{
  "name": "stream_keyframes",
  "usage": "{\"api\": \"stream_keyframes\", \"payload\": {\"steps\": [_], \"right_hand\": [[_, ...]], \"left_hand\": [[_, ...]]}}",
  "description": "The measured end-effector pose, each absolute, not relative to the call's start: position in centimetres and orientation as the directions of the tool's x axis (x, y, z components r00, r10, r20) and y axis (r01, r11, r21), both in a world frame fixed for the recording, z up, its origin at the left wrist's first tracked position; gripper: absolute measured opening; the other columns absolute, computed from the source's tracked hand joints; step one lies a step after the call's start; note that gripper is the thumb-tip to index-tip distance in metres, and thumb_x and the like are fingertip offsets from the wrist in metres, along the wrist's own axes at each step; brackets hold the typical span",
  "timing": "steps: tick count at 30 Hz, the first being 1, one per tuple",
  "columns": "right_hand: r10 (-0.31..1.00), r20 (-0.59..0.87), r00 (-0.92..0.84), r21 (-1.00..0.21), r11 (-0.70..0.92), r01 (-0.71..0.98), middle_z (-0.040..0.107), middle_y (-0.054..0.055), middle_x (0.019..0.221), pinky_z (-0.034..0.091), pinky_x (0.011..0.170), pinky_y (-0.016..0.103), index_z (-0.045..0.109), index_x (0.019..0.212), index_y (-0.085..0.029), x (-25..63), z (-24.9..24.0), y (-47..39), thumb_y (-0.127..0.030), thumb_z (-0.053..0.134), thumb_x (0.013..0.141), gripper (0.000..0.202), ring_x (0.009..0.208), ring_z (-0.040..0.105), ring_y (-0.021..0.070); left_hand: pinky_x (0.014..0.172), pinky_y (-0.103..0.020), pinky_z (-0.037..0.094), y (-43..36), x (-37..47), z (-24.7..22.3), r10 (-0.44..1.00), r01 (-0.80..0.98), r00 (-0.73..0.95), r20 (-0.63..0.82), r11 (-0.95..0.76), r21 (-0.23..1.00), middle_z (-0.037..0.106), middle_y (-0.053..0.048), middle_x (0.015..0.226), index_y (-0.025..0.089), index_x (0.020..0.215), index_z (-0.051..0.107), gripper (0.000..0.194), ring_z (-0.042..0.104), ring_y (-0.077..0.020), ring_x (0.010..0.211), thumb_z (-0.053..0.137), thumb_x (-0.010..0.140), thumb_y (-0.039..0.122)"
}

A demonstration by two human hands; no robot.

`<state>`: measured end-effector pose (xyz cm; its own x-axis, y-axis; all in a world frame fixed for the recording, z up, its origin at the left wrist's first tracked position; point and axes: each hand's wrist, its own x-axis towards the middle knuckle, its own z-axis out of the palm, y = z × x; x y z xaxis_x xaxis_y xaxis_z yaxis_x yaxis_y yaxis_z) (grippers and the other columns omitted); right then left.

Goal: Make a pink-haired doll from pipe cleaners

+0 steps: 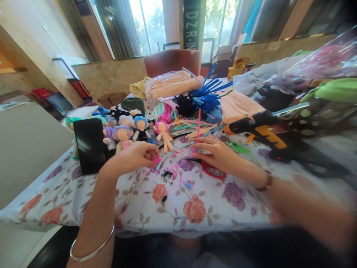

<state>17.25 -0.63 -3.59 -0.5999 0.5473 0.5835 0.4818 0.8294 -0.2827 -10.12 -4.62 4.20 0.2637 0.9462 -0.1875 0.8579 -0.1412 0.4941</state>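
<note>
Head view shows us, from the left, a pale pillar (39, 37), then a flower-printed cloth (69, 178) over the counter (134, 219), where a black phone (89, 145) stands upright before small dolls (122, 134). Our left hand (138, 156) curls its fingers at a pink tuft (157, 161), whether gripping it we cannot tell, with bright windows (147, 26) and a reddish-brown chair (173, 63) beyond. Mid-counter, our right hand (216, 150) pinches a pink stem (199, 124) near its lower end, beside red-handled scissors (213, 171), with a glue gun (259, 130) farther right.
</note>
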Motion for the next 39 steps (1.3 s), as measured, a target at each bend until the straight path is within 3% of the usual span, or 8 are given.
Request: {"api": "stream_keyframes", "payload": {"steps": [6, 11, 14, 18, 23, 30, 33, 39], "right_hand": [[0.739, 0.459, -0.492, -0.619, 0.664, 0.42, 0.072, 0.004, 0.098, 0.05, 0.073, 0.025, 0.066, 0.106, -0.02, 15.7, -2.4, -2.7, -0.032, 0.047, 0.093, 0.026, 0.084, 0.066, 0.0151], [0.732, 0.358, -0.58, -0.721, 0.611, 0.327, 0.067, 0.002, 0.08, 0.039, 0.057, 0.021, 0.067, 0.097, -0.015, 13.8, -2.0, -2.6, -0.039, 0.045, 0.093, 0.033, 0.064, 0.055, 0.0102], [0.716, 0.266, -0.645, -0.805, 0.533, 0.261, 0.056, -0.002, 0.062, 0.031, 0.049, 0.02, 0.066, 0.082, -0.013, 12.7, -1.9, -2.1, -0.042, 0.047, 0.09, 0.036, 0.054, 0.043, 0.0074], [0.7, 0.167, -0.694, -0.874, 0.431, 0.225, 0.048, -0.004, 0.055, 0.027, 0.046, 0.019, 0.064, 0.071, -0.011, 11.2, -1.3, -1.8, -0.034, 0.056, 0.084, 0.028, 0.05, 0.037, 0.0054], [0.636, 0.222, -0.739, -0.816, 0.536, 0.217, 0.055, -0.003, 0.057, 0.03, 0.049, 0.019, 0.068, 0.073, -0.011, 9.7, -0.5, -1.7, -0.025, 0.062, 0.081, 0.017, 0.051, 0.041, 0.0055], [0.622, 0.327, -0.711, -0.583, 0.725, 0.366, 0.063, 0.002, 0.065, 0.035, 0.058, 0.021, 0.072, 0.073, -0.009, 7.6, 0.1, 0.2, -0.009, 0.061, 0.079, 0.012, 0.058, 0.049, 0.0085], [0.612, 0.326, -0.721, -0.582, 0.731, 0.357, 0.065, 0.001, 0.065, 0.036, 0.057, 0.021, 0.073, 0.074, -0.01, 6.6, 0.0, 1.1, -0.011, 0.064, 0.077, 0.01, 0.057, 0.051, 0.0092], [0.412, 0.344, -0.844, -0.511, 0.836, 0.2, 0.071, 0.0, 0.074, 0.042, 0.071, 0.022, 0.075, 0.077, -0.015, 3.7, -1.0, 1.3, -0.021, 0.07, 0.076, 0.008, 0.07, 0.06, 0.0112]], "left_hand": [[0.059, -0.026, 0.051, -4.8, -7.1, 4.1, 0.939, 0.701, 0.337, -0.074, -0.198, 0.685, 0.066, 0.001, 0.068, 0.02, 0.088, 0.06, 0.026, 0.065, -0.0169, 0.065, 0.066, 0.063, 0.024], [0.059, -0.023, 0.05, -5.5, -5.6, 4.4, 0.937, 0.71, 0.347, 0.044, -0.294, 0.64, 0.067, 0.0, 0.082, 0.021, 0.087, 0.058, 0.021, 0.067, -0.0149, 0.068, 0.064, 0.067, 0.021], [0.057, -0.022, 0.049, -6.2, -5.0, 4.9, 0.942, 0.717, 0.332, 0.05, -0.286, 0.636, 0.066, 0.002, 0.077, 0.021, 0.081, 0.055, 0.016, 0.067, -0.0154, 0.068, 0.064, 0.069, 0.022], [0.054, -0.022, 0.046, -6.6, -5.2, 5.2, 0.951, 0.743, 0.309, 0.033, -0.263, 0.616, 0.064, 0.004, 0.067, 0.021, 0.077, 0.05, 0.017, 0.067, -0.0163, 0.066, 0.064, 0.067, 0.021], [0.053, -0.022, 0.042, -6.9, -6.9, 5.1, 0.955, 0.816, 0.29, 0.064, -0.281, 0.506, 0.061, 0.004, 0.062, 0.021, 0.072, 0.049, 0.015, 0.063, -0.0157, 0.064, 0.063, 0.066, 0.02], [0.056, -0.025, 0.041, -7.9, -10.2, 6.5, 0.964, 0.905, 0.186, 0.192, -0.244, 0.347, 0.06, 0.002, 0.066, 0.021, 0.073, 0.055, 0.014, 0.056, -0.0145, 0.06, 0.064, 0.062, 0.02], [0.054, -0.026, 0.042, -7.8, -11.7, 6.9, 0.99, 0.916, 0.067, 0.126, -0.111, 0.386, 0.063, 0.001, 0.066, 0.021, 0.071, 0.056, 0.015, 0.058, -0.0163, 0.057, 0.063, 0.058, 0.02], [0.059, -0.028, 0.049, -7.2, -13.5, 5.9, 0.994, 0.838, 0.103, 0.019, -0.097, 0.537, 0.069, -0.003, 0.07, 0.02, 0.083, 0.061, 0.024, 0.067, -0.0211, 0.066, 0.061, 0.06, 0.027]]}}
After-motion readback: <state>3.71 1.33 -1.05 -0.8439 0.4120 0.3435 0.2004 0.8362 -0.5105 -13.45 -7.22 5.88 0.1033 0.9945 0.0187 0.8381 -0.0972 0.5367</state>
